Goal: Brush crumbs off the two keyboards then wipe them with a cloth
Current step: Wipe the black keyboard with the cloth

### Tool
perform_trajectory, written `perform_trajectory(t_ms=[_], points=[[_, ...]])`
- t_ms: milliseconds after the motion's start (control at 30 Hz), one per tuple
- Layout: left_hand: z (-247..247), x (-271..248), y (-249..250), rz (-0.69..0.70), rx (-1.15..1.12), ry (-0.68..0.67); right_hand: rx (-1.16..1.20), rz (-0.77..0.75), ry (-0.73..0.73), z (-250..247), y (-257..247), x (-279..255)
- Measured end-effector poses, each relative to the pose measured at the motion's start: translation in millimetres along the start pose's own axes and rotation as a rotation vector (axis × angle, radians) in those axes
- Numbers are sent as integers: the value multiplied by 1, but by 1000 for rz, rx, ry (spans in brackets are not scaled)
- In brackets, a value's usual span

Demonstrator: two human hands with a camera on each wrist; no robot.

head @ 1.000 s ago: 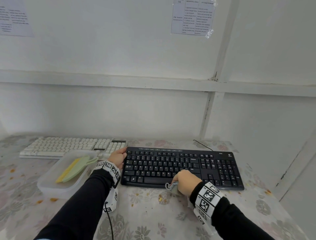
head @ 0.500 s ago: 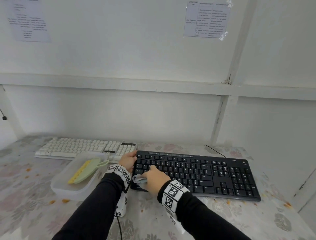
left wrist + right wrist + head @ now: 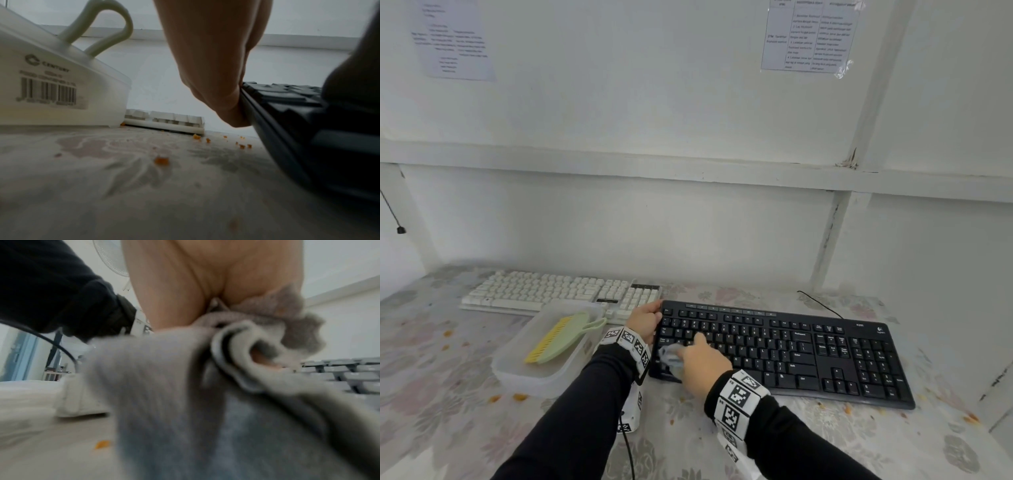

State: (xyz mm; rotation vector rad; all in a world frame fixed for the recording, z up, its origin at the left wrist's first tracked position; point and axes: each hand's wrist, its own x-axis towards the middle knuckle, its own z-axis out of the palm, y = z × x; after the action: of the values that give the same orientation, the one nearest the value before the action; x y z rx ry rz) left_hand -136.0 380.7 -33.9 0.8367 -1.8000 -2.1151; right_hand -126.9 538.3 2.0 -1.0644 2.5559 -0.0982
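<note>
The black keyboard lies on the flower-patterned table, slightly angled, with its left end nearest the person. On the keys at that left end sits a bunched grey cloth, and the right hand is closed over it, pressing it down onto the lower left rows; the right wrist view shows the fabric gathered under the palm, though it is too blurred to make out each finger. The left hand grips the keyboard's upper left corner, fingers curled against its edge. Just beyond that corner, touching or nearly touching it, lies the white keyboard along the wall. In front of the white keyboard stands a translucent plastic container holding a green brush with yellow bristles. Orange crumbs are scattered on the table between the container and the black keyboard.
</note>
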Motion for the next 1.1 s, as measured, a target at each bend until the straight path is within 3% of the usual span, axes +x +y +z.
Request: perform_trajectory(t_ms=[200, 333, 433, 667, 767, 833, 900, 1000, 1100], points=[[-1, 1, 1, -24, 1, 0, 37, -94, -142, -22, 13, -18], [0, 2, 0, -15, -16, 3, 40, 30, 11, -30, 23, -16], [1, -3, 3, -14, -18, -9, 33, 12, 22, -20, 17, -12], [1, -5, 3, -25, -16, -12, -60, -108, -221, 2, 4, -21], [1, -7, 5, -20, -23, -16, 97, -78, -94, -9, 10, -24], [1, -7, 4, -15, -21, -10, 129, -74, 53, -15, 14, -17], [1, -6, 4, -8, -23, -3, 119, -74, 103, -16, 15, -10], [2, -6, 4, -13, -22, -7, 99, -58, -7, -7, 12, -7], [1, -5, 4, -23, -24, 3, -74, -95, -204, -4, 8, -16]])
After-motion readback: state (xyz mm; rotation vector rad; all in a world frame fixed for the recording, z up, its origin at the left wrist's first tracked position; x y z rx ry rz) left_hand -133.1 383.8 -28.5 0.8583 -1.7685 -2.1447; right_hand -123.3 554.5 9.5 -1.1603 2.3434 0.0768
